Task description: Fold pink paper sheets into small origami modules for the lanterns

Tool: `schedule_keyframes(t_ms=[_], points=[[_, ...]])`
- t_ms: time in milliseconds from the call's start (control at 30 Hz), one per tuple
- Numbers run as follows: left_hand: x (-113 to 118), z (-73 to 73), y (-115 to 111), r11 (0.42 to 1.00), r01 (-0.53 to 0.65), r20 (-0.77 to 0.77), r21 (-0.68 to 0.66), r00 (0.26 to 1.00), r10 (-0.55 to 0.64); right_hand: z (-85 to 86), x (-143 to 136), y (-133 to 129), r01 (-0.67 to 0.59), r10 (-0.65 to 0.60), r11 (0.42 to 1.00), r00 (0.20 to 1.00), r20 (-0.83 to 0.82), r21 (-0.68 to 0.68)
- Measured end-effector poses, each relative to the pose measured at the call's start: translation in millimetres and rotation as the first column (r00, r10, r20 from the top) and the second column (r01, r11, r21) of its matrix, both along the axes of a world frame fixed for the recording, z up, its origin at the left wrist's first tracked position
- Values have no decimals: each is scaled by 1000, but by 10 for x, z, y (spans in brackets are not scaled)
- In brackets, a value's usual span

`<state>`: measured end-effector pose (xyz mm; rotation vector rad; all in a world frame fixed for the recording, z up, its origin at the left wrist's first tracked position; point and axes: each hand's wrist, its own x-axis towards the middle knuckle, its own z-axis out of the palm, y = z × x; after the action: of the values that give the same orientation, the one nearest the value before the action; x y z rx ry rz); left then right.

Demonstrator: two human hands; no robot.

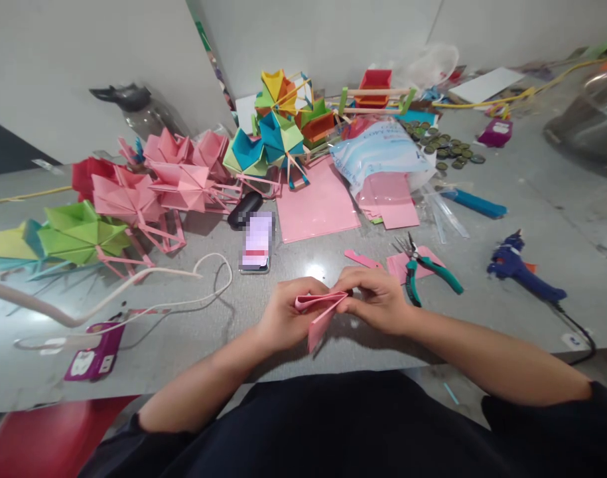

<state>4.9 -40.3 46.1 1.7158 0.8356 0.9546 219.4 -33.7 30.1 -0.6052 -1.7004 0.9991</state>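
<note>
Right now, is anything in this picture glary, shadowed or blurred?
Head view: white glare on the table beyond the left hand and right hand; head view: shadow beneath the right forearm; head view: phone screen pixelated, rounded vessel at the right edge looks soft.

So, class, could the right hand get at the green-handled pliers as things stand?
Likely yes: the pliers lie uncovered beside the right hand, though it is pinching folded pink paper.

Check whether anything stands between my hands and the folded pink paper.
Nothing visible does: the left hand and right hand both hold the folded pink paper directly. The nearby green-handled metal pliers lie beside the right hand, not between it and the paper.
</note>
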Motion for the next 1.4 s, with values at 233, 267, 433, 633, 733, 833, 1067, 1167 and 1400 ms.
schedule_keyframes(t_ms=[233, 267, 433, 633, 733, 833, 1067, 1167, 1400], points=[[25, -12, -35, 996, -43, -6, -73, 999, 43, 7, -6, -10, 15, -14, 1000, 1000, -15, 26], [28, -15, -40, 997, -48, -11, -67, 999, 47, 8, -8, -11, 13, -13, 1000, 1000, -16, 25], [37, -32, -49, 999, -34, 3, 31, 999, 34, 8, -30, -23, 20, -19, 1000, 999, -26, 21], [52, -14, -60, 997, -22, -26, 73, 999, 24, 11, -49, -39, 73, -73, 997, 997, -16, 22], [35, 39, -37, 992, 4, 4, 130, 1000, -5, -5, -15, -3, 121, -120, 992, 992, -26, 22], [-11, 76, 13, 965, -79, 56, 250, 996, 67, -18, 30, 46, 182, -181, 983, 983, -32, 25], [-46, 62, 72, 861, -261, 52, 435, 963, 266, -20, 50, 70, 242, -240, 961, 970, -29, 135], [-27, 59, 55, 839, -277, 105, 469, 960, 258, -12, 49, 67, 239, -238, 961, 971, -25, 142], [-18, 21, 22, 882, -228, 174, 412, 970, 170, 27, 73, 73, 181, -182, 976, 983, -10, 116]])
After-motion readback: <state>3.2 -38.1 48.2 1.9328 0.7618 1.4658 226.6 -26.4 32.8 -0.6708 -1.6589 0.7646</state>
